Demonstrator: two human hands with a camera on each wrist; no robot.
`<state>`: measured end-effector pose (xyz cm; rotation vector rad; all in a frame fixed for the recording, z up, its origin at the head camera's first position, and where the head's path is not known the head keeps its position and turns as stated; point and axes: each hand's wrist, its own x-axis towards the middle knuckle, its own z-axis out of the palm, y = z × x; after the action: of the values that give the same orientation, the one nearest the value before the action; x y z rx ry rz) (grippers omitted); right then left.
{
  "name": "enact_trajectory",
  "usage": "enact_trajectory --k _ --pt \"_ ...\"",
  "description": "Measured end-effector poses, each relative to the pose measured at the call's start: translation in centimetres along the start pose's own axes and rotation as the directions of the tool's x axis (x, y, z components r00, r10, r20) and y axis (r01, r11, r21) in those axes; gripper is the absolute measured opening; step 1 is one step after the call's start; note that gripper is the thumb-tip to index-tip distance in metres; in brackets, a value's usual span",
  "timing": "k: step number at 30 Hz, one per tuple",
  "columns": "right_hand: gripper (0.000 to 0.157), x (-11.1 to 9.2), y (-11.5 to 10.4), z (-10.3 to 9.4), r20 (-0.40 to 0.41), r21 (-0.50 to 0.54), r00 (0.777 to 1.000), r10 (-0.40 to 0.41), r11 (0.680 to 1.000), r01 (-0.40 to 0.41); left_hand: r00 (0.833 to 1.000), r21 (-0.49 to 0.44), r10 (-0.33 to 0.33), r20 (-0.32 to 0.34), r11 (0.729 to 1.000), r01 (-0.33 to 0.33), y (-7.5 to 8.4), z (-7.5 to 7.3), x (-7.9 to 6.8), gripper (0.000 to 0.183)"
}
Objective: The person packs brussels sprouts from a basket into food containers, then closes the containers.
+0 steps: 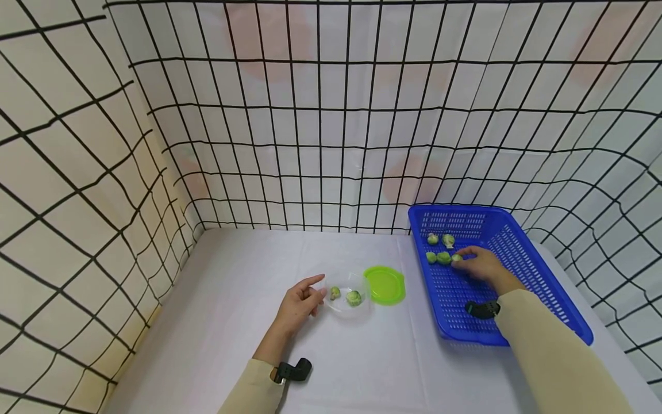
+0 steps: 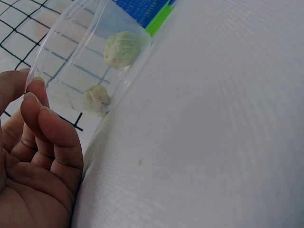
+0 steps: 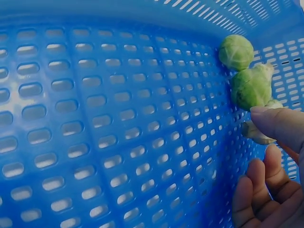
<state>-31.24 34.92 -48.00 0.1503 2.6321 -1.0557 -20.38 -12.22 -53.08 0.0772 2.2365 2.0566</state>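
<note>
A clear plastic container (image 1: 343,313) stands on the table with two Brussels sprouts inside, a larger sprout (image 2: 122,49) and a smaller sprout (image 2: 96,99). My left hand (image 1: 299,303) pinches the container's rim at its left side. Over in the blue basket (image 1: 439,319), my right hand (image 1: 483,268) has thumb and fingertips around a Brussels sprout (image 1: 457,259), partly hidden by the thumb in the right wrist view. Beside that sprout lie a green sprout (image 3: 251,89) and another sprout (image 3: 236,52). Two more sprouts (image 1: 447,240) sit farther back in the basket.
A bright green lid (image 1: 385,285) lies flat between the container and the basket. Black wire mesh (image 1: 320,172) stands along the back and both sides of the white-covered table (image 1: 362,362). The basket's raised walls surround my right hand.
</note>
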Motion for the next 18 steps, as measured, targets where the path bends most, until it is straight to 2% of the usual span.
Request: enact_trajectory --k 12,18 --pt "0.058 -0.4 -1.7 0.0 -0.123 -0.027 0.988 -0.098 0.995 0.096 1.000 -0.003 0.000 0.005 1.000 0.000 0.3 0.0 0.0 0.047" --pt "0.053 -0.8 -2.8 0.1 -0.168 -0.051 0.969 -0.179 0.984 0.173 1.000 0.004 -0.006 0.005 1.000 0.006 0.1 0.0 0.0 0.047"
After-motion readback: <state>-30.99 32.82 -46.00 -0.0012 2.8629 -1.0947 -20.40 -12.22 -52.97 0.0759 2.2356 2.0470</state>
